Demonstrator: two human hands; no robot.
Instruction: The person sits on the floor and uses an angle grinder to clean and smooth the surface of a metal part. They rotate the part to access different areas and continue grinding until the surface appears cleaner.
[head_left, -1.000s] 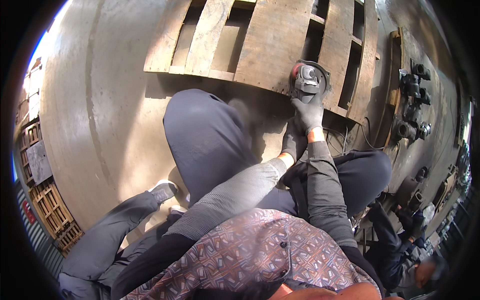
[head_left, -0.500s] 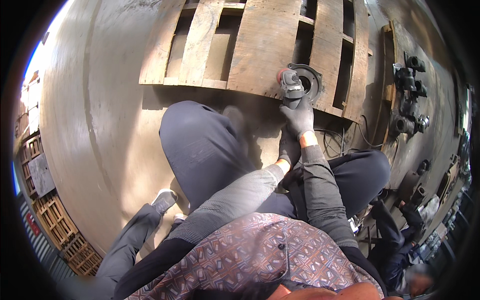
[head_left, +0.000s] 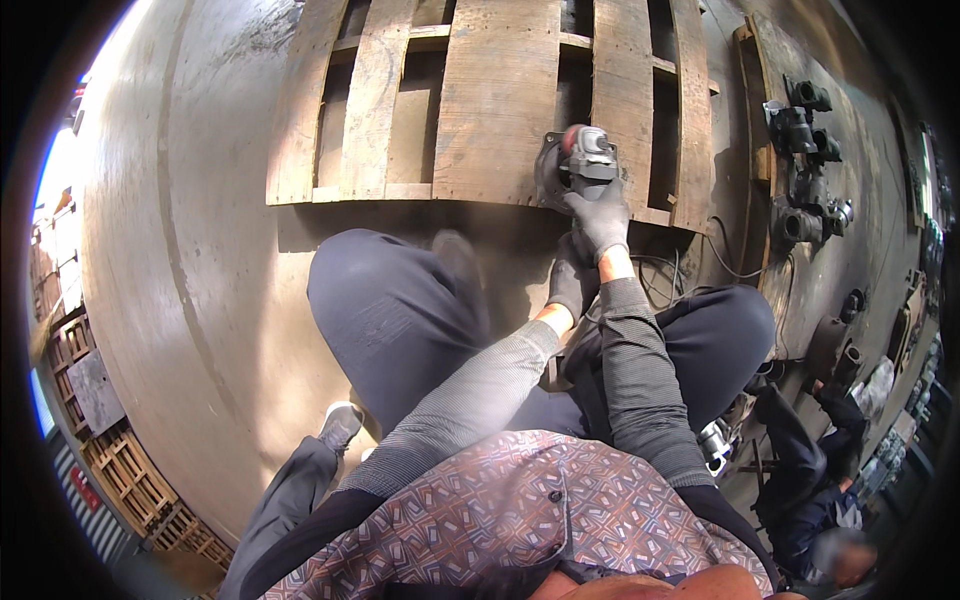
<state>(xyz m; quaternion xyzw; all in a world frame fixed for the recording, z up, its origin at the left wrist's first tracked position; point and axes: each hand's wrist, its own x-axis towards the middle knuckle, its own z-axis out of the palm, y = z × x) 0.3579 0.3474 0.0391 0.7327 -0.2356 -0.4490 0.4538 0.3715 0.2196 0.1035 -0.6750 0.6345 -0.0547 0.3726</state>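
Both my gloved hands are closed on an angle grinder (head_left: 594, 152) with a grey head and a reddish disc. My right hand (head_left: 603, 222) grips its body just behind the head. Lower down, nearer to me, my left hand (head_left: 571, 284) is wrapped round the rear part, most of which the gloves hide. Under the grinder head a dark round metal flange (head_left: 547, 174) lies on the near edge of a wooden pallet (head_left: 497, 110). The grinder covers the flange's right part, and whether the disc touches it I cannot make out.
Several dark metal fittings (head_left: 802, 228) stand on a board to the right. A black cable (head_left: 735, 268) loops on the floor by my right knee. Another person (head_left: 815, 500) sits at the lower right; another's leg and shoe (head_left: 341, 427) show at lower left. Stacked pallets (head_left: 125, 480) stand far left.
The grinder has shifted from the flange's left side to its right part, and more of the flange's left edge shows. The whole view has moved slightly. Both hands keep their grip.
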